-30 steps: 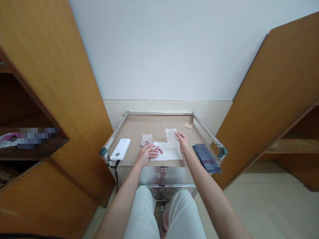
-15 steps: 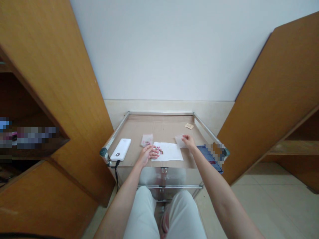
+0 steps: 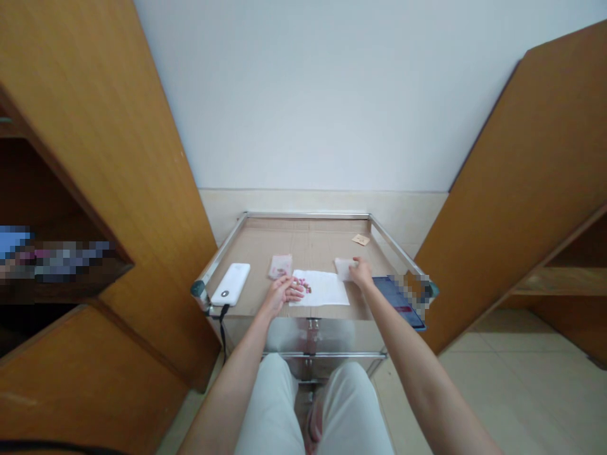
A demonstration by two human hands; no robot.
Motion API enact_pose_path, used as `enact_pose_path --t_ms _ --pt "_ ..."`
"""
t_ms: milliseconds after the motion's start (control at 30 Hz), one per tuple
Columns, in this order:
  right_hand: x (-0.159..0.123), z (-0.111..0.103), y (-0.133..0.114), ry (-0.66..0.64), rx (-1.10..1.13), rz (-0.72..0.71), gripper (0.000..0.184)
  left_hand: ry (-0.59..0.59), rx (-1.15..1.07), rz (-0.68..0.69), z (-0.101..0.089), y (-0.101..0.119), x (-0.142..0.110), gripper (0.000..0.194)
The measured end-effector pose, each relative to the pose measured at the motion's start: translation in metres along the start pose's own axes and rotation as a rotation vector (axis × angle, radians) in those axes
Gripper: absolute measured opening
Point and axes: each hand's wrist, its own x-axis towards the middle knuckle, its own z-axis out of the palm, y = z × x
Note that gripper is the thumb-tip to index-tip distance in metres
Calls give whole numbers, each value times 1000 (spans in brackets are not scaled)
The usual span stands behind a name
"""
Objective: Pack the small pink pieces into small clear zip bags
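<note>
A white sheet (image 3: 329,291) lies flat near the front of the tabletop, with several small pink and brown beads (image 3: 304,285) on its left part. My left hand (image 3: 281,296) rests at the sheet's left edge, palm turned up and fingers apart, close beside the beads. Just behind that hand lies a small clear bag (image 3: 281,265) with pinkish contents. At the sheet's right back corner my right hand (image 3: 361,273) has its fingers closed on the edge of a small translucent white bag (image 3: 342,268). What the bag contains, if anything, is not discernible.
On the left of the metal-railed table (image 3: 308,243) lies a white power bank (image 3: 231,284) with a black cable. A dark tablet (image 3: 398,302) is under my right forearm. A small tan card (image 3: 361,239) lies at the back right. Wooden cabinets flank both sides.
My right hand has turned and lowered slightly, and the translucent bag now lies flatter beside the sheet. My left hand has stayed nearly still.
</note>
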Motion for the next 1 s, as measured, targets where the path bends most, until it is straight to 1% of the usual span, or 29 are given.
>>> enact_pose_path --t_ms 100,167,233,300,367,400,467,533,600,667,767,800,867,933,1000 --pt "-7 -4 -18 107 -20 -151 30 2 4 3 1 1 0 17" --pt "-15 -4 -35 133 75 -184 30 1 -1 8 1 0 0 16" --pt "-25 1 -52 76 260 -136 27 6 -5 15 1 -1 1 15" --pt "-37 9 -65 -32 478 -31 22 16 -2 22 1 -3 2 16" --pt "-50 19 -71 -109 686 90 23 30 7 35 1 -4 3 17" --pt "-56 24 -72 -130 754 127 23 36 13 44 1 -5 3 17" --pt "-67 32 -69 -197 796 170 22 54 27 63 2 -5 3 19" --pt "-74 35 -64 -243 787 211 21 85 44 88 4 -6 1 20" --pt "-76 36 -61 -253 805 247 19 151 72 122 6 -7 0 21" --pt "-76 35 -59 -248 842 277 18 243 128 166 7 -10 -1 22" --pt "-76 33 -60 -252 850 284 17 370 288 278 4 -12 2 19" --pt "-76 32 -61 -257 838 276 17 400 372 335 1 -11 3 16" --pt "-77 32 -62 -267 816 261 16 446 612 474 -4 -6 6 7" --pt "-77 32 -62 -272 811 257 16 440 875 566 -10 3 9 8" --pt "-78 31 -62 -273 817 259 15 413 1079 590 -15 12 13 15"
